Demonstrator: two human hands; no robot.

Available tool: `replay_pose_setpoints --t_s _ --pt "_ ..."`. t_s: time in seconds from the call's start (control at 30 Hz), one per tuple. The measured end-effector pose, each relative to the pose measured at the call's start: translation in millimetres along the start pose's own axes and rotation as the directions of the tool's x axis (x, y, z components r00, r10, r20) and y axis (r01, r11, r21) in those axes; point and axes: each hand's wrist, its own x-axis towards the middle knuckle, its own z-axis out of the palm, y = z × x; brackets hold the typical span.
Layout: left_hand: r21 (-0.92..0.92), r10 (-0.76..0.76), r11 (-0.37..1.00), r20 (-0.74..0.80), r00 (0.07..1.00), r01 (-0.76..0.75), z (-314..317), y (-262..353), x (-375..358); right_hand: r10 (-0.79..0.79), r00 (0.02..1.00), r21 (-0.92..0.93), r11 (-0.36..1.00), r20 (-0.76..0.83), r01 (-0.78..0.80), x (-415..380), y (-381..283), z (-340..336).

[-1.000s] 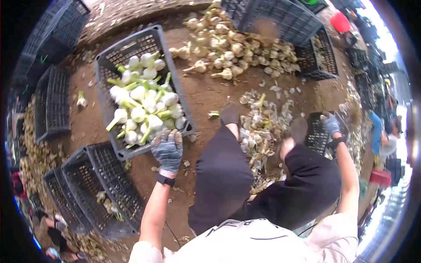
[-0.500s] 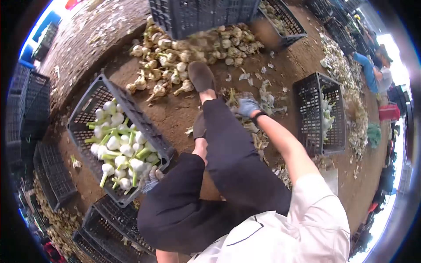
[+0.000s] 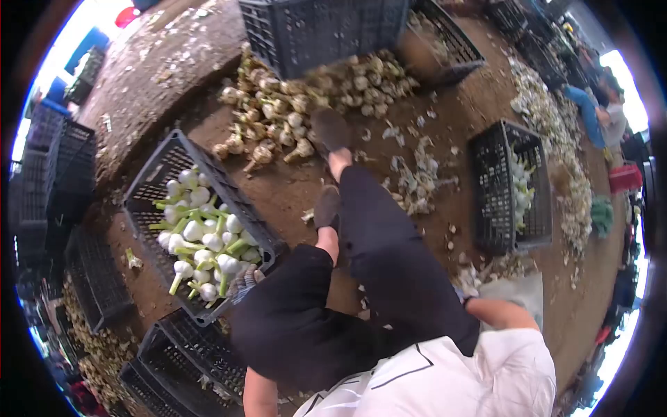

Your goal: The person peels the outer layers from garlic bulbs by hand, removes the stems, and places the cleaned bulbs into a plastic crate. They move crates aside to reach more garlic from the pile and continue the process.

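Observation:
My left hand (image 3: pixel 243 281), in a grey glove, is at the near corner of a black plastic crate (image 3: pixel 229 201). Its fingers look curled over the rim, partly covered by my knee. Inside that crate lie several white garlic bulbs (image 3: pixel 212 240) with trimmed green stems. Beside my right thigh, my right hand (image 3: pixel 460 290) is mostly hidden behind the leg; only a bit of glove shows, close to pale garlic bulbs or peelings (image 3: pixel 471 279). Whether it holds anything is out of sight. Untrimmed brownish garlic (image 3: pixel 278 115) is heaped beyond my feet.
A large dark crate (image 3: pixel 326 35) stands on the far heap. To the right is another crate (image 3: pixel 511 187) with some garlic. Loose skins (image 3: pixel 420 174) litter the dirt floor. Stacked crates (image 3: pixel 187 361) are at lower left. Another person (image 3: pixel 601 111) sits at far right.
My right hand has drawn back from the skins by my foot to beside my right thigh. The left hand stays at the crate corner. The view has shifted slightly.

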Motion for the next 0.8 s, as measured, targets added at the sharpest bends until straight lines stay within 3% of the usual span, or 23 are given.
replay_pose_setpoints --t_s 0.13,0.17,0.23,0.3,0.33,0.37,0.4,0.43,0.47,0.5,0.53,0.57,0.63,0.67,0.7,0.73,0.77,0.8 --pt "0.022 0.020 1.000 0.046 0.999 -0.021 -2.8 -9.4 -6.3 -0.012 0.979 0.120 0.993 0.203 -0.012 4.9 148.7 56.4" --pt "0.022 0.023 0.999 0.064 0.998 -0.024 -3.6 -11.5 -6.9 0.017 0.990 0.058 0.998 0.142 -0.026 -5.1 124.3 8.0" --pt "0.022 0.020 0.999 0.092 0.996 -0.022 -4.1 -13.5 -6.3 0.003 0.993 -0.074 0.997 -0.120 -0.011 -27.6 10.0 -148.9" --pt "0.038 0.010 0.999 0.081 0.997 -0.013 -14.7 -11.0 7.4 -0.059 0.920 -0.118 0.993 -0.388 0.014 -42.4 -50.3 -248.6" --pt "-0.042 -0.056 0.997 0.161 0.985 0.063 -32.2 -4.2 19.0 -0.123 0.853 -0.172 0.984 -0.507 0.040 -42.2 -76.6 -298.9" --pt "-0.118 -0.113 0.982 0.248 0.962 0.146 -48.7 1.2 29.3 -0.263 0.777 -0.407 0.913 -0.571 0.010 -43.3 -83.5 -339.1" --pt "-0.277 -0.080 0.945 0.314 0.946 0.172 -61.0 0.9 43.1 -0.378 0.731 -0.508 0.860 -0.568 0.049 -27.3 -66.3 -378.6" --pt "-0.270 -0.086 0.947 0.319 0.944 0.177 -68.5 1.9 52.3 -0.558 0.663 -0.766 0.642 -0.499 -0.035 -34.3 -75.0 -418.9" --pt "-0.318 -0.162 0.906 0.352 0.922 0.280 -72.5 4.6 61.3 -0.276 0.679 -0.202 0.961 -0.681 0.188 -50.9 -101.5 -452.9" --pt "-0.366 -0.236 0.848 0.389 0.890 0.385 -72.6 9.1 69.5 0.051 0.762 0.450 0.832 -0.646 0.326 -63.5 -130.0 -484.6" --pt "-0.368 -0.204 0.880 0.275 0.940 0.299 -69.5 10.5 77.8 0.085 0.739 0.472 0.817 -0.668 0.332 -62.4 -141.6 -516.3" --pt "-0.428 -0.239 0.838 0.272 0.932 0.339 -80.7 21.4 96.1 0.117 0.714 0.490 0.801 -0.690 0.343 -61.2 -154.2 -546.0" --pt "-0.613 -0.310 0.674 0.271 0.911 0.412 -61.5 24.7 114.9 0.105 0.800 0.692 0.575 -0.591 0.436 -77.7 -214.4 -592.0" --pt "-0.604 -0.311 0.608 0.415 0.855 0.515 -83.2 39.2 145.9 0.094 0.800 0.685 0.582 -0.592 0.439 -65.6 -229.6 -614.1" --pt "-0.604 -0.324 0.604 0.410 0.853 0.520 -74.3 47.1 162.7 0.153 0.838 0.798 0.430 -0.525 0.421 -53.5 -243.4 -636.8" --pt "-0.706 -0.328 0.416 0.471 0.819 0.573 -63.9 52.9 176.8 0.196 0.874 0.883 0.263 -0.444 0.390 -41.2 -258.3 -657.1" --pt "-0.772 -0.316 0.207 0.528 0.788 0.601 -55.0 59.5 193.3 0.183 0.875 0.878 0.273 -0.448 0.392 -29.0 -277.0 -673.2" --pt "-0.791 -0.279 0.183 0.528 0.802 0.584 -50.5 69.6 215.8 0.156 0.891 0.893 0.227 -0.427 0.388 -16.8 -297.0 -687.1"
